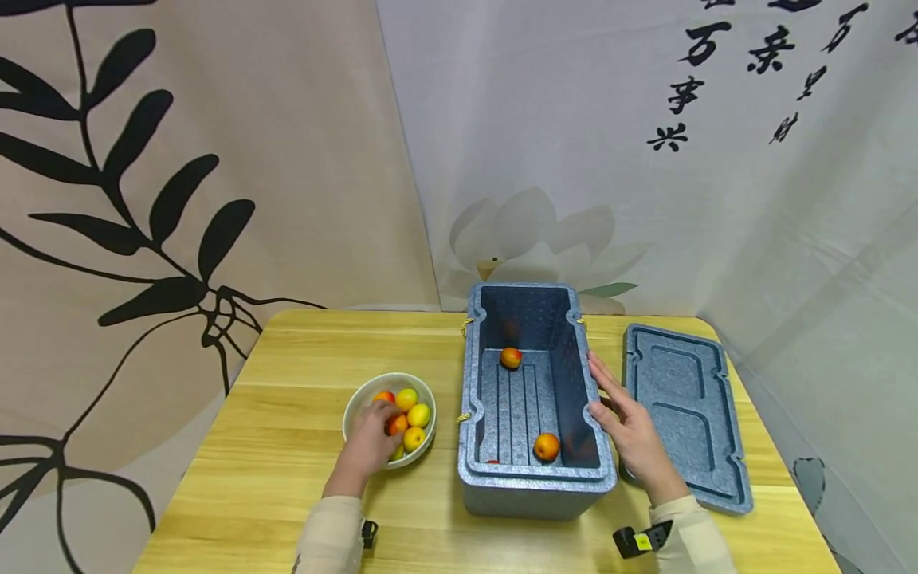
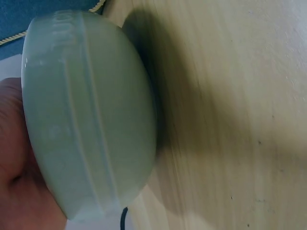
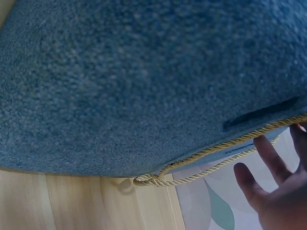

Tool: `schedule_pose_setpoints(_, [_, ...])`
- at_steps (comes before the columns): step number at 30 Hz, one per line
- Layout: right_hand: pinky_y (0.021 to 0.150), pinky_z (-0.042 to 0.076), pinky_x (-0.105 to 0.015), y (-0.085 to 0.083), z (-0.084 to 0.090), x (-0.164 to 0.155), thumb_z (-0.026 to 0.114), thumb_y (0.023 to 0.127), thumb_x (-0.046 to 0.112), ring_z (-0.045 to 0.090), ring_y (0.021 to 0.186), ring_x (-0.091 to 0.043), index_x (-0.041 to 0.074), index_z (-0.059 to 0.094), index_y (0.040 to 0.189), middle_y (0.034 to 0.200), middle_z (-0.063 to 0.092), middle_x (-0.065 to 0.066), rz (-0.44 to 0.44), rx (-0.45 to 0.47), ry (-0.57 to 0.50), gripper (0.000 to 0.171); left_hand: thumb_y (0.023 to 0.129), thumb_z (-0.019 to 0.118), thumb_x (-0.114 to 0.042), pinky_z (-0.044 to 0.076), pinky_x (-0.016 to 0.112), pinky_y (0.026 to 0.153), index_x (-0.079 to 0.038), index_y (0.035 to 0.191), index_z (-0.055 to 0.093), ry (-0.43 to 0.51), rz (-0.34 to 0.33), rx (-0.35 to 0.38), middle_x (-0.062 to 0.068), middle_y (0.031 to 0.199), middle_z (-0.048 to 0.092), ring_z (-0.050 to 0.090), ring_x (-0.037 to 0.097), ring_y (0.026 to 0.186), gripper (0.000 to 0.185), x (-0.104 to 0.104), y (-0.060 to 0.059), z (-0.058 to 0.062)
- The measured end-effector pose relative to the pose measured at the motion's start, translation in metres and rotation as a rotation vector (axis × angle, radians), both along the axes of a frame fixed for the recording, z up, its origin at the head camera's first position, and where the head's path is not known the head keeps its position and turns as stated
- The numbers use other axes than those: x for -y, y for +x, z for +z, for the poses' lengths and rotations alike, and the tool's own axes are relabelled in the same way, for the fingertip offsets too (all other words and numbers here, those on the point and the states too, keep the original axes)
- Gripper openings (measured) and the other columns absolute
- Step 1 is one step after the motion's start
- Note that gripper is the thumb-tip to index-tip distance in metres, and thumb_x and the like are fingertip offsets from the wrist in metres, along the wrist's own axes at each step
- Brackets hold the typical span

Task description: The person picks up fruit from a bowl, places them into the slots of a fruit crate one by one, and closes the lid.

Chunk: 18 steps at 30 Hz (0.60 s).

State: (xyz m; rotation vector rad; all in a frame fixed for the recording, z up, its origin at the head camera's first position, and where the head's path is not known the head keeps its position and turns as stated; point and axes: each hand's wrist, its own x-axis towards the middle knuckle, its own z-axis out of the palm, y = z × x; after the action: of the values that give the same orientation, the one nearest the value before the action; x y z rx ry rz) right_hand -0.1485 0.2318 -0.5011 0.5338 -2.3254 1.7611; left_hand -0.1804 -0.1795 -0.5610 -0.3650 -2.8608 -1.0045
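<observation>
In the head view my left hand [image 1: 371, 436] reaches into a pale green bowl [image 1: 351, 406] of small yellow and orange-red fruits. An orange fruit [image 1: 397, 424] shows between its thumb and fingers. The left wrist view shows the bowl's outer side [image 2: 96, 115], with part of the hand [image 2: 19, 167] behind the rim; the fingertips are hidden. My right hand [image 1: 631, 426] rests on the right rim of a grey-blue foam box [image 1: 538, 472], fingers extended. Inside the box lie an orange-red fruit [image 1: 511, 358] farther back and an orange one [image 1: 547, 447] near the front.
The box's grey-blue lid [image 1: 684, 414] lies on the wooden table [image 1: 287, 446] to the right. A twisted gold cord [image 3: 211, 151] runs along the box's side, near my right fingers. A printed cloth [image 1: 301, 159] hangs behind the table.
</observation>
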Motion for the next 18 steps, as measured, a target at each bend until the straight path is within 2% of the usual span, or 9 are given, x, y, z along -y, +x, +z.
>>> schedule_pose_setpoints(5, [0.102,0.038,-0.019,-0.0004,-0.0011,0.0001,0.051,0.099,-0.005,0.037,0.137,-0.01,0.01,0.038,0.152,0.159,0.028,-0.006,0.005,-0.003,-0.007,0.056,0.073,0.077,0.005,0.048,0.048,0.091,0.005,0.104,0.069,-0.041,0.018,0.026,0.011,0.103,0.059,0.057,0.033,0.097,0.032,-0.0033,0.0001,0.002])
schedule_pose_setpoints(11, [0.103,0.037,-0.02,0.0,-0.0019,-0.0001,0.052,0.099,-0.005,0.033,0.139,-0.011,0.011,0.038,0.152,0.159,0.028,-0.005,0.003,0.009,-0.011,0.057,0.076,0.076,0.005,0.048,0.049,0.093,0.005,0.109,0.067,-0.071,0.031,0.079,0.012,0.109,0.059,0.057,0.034,0.103,0.035,-0.0068,0.0012,0.005])
schedule_pose_setpoints(18, [0.102,0.037,-0.019,0.0001,-0.0009,0.0009,0.052,0.099,-0.004,0.035,0.138,-0.011,0.011,0.039,0.151,0.158,0.029,-0.005,-0.003,0.004,-0.009,0.056,0.078,0.074,0.004,0.045,0.053,0.096,0.006,0.11,0.067,-0.106,0.012,0.057,0.015,0.111,0.062,0.056,0.04,0.106,0.032,-0.0077,0.0029,0.01])
